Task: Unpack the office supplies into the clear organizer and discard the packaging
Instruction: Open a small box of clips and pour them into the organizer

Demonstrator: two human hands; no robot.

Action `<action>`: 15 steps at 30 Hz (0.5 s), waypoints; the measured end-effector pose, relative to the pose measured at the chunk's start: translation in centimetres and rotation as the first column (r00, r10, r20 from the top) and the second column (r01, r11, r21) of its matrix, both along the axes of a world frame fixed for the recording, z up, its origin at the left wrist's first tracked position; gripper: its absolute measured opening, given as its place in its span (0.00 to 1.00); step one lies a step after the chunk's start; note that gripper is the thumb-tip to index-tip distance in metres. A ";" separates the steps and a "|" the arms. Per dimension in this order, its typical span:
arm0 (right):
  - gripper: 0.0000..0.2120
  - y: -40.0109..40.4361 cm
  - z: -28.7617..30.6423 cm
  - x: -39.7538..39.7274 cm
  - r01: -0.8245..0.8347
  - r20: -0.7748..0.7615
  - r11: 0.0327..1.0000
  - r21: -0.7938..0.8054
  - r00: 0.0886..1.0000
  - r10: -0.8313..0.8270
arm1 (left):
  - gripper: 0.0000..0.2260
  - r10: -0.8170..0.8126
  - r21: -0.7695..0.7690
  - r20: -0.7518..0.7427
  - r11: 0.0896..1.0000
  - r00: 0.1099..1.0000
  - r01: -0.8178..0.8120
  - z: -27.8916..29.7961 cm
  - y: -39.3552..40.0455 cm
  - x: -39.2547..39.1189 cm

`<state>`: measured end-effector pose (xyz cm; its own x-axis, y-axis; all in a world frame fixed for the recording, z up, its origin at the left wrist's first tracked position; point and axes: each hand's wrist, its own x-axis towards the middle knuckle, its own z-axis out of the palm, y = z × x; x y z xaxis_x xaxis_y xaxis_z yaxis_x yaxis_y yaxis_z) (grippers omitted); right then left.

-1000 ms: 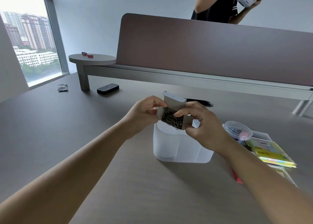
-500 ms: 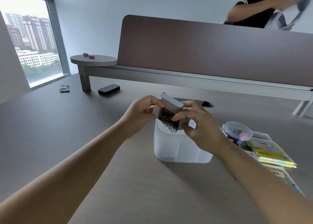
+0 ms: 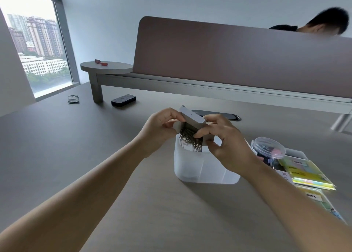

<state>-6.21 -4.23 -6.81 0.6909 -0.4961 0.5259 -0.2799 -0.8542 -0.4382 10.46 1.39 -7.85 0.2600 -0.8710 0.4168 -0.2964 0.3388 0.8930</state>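
Note:
A small grey cardboard box (image 3: 192, 117) is tipped mouth-down over the clear organizer (image 3: 198, 168) on the table. My left hand (image 3: 162, 124) grips the box's left end. My right hand (image 3: 222, 139) pinches its right side. A tangled clump of dark paper clips (image 3: 190, 140) hangs out of the box's open mouth, just above the organizer's left compartment. The organizer's right part is hidden behind my right hand.
To the right lie a round clear tub of binder clips (image 3: 268, 149) and packs of sticky notes (image 3: 304, 172). A black eraser (image 3: 123, 100) and a small wrapper (image 3: 73, 99) lie far left. A partition (image 3: 238, 59) backs the desk; a person (image 3: 323, 26) is behind it.
The box has been tipped further over, and the paper clips have slid from inside it to hang out over the organizer. The person behind the partition has ducked lower.

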 end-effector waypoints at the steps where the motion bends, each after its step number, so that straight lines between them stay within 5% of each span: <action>1: 0.16 0.0 0.1 0.0 0.002 0.000 1.000 0.009 1.000 -0.002 | 0.21 -0.002 0.001 0.000 1.000 1.000 0.002 0.1 0.0 0.0; 15: 0.15 0.2 0.2 0.3 0.001 -0.004 1.000 0.030 1.000 -0.001 | 0.22 0.029 -0.020 0.010 0.999 1.000 -0.028 0.3 0.2 0.1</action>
